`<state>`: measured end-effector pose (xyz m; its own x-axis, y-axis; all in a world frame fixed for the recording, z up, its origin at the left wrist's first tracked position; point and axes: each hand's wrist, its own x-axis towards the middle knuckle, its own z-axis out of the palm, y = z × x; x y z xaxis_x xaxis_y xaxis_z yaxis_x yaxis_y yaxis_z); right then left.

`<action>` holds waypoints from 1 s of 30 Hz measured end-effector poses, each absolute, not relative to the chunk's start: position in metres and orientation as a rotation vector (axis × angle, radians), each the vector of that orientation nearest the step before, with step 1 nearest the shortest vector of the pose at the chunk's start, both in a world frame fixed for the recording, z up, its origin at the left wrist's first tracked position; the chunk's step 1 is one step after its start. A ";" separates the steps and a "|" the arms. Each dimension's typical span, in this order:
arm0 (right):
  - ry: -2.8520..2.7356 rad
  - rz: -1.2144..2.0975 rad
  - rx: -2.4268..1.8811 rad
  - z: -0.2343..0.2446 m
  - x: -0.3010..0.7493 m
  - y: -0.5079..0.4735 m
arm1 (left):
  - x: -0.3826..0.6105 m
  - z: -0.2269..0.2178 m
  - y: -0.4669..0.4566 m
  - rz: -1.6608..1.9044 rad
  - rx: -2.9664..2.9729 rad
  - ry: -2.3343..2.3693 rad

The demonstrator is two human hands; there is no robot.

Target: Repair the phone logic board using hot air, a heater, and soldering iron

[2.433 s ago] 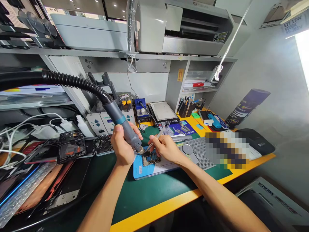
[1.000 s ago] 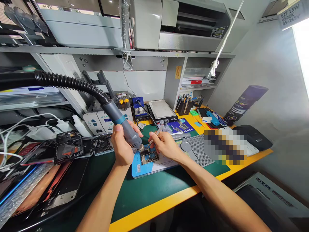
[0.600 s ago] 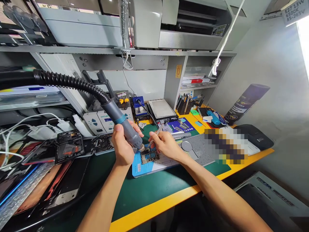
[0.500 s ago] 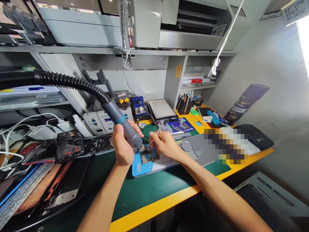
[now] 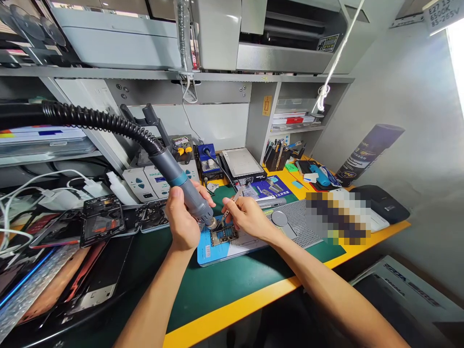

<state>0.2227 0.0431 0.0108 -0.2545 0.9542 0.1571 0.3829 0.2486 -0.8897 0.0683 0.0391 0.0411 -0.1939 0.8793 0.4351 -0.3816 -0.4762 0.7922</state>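
My left hand [image 5: 183, 217] is closed around a grey hot air gun [image 5: 186, 191], whose black spring-wrapped hose [image 5: 97, 118] runs off to the left. The gun's metal nozzle [image 5: 213, 223] points down at a small phone circuit board [image 5: 224, 234]. Between thumb and fingers, my right hand [image 5: 248, 215] pinches a pair of metal tweezers [image 5: 226, 212]. Their tips reach down to the board's upper left part, close beside the nozzle; whether they touch it I cannot tell. Under the board lies a blue and white book or box [image 5: 206, 253].
A perforated grey mat [image 5: 302, 222] lies to the right on the green desk mat [image 5: 203, 290]. Dismantled phones [image 5: 101, 220] and white cables crowd the left side. Behind stand a white control station [image 5: 145, 183] and a blue soldering station [image 5: 208, 162]. A purple spray can [image 5: 366, 154] is at right.
Both hands keep nearly the same pose over the board. The whole view has shifted slightly; the nozzle and tweezers stay close together.
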 end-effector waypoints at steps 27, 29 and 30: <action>-1.783 0.969 -1.238 0.012 0.222 0.043 | 0.069 0.048 0.036 1.809 1.159 0.718; -1.783 0.974 -1.240 0.012 0.223 0.043 | 0.069 0.048 0.035 1.809 1.164 0.718; -1.780 0.977 -1.243 0.012 0.223 0.043 | 0.068 0.048 0.035 1.810 1.168 0.717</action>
<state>0.2226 0.0432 0.0117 -0.2542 0.9561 0.1457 0.3905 0.2393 -0.8890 0.0684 0.0351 0.0482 -0.2088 0.8774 0.4320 -0.3430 -0.4794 0.8078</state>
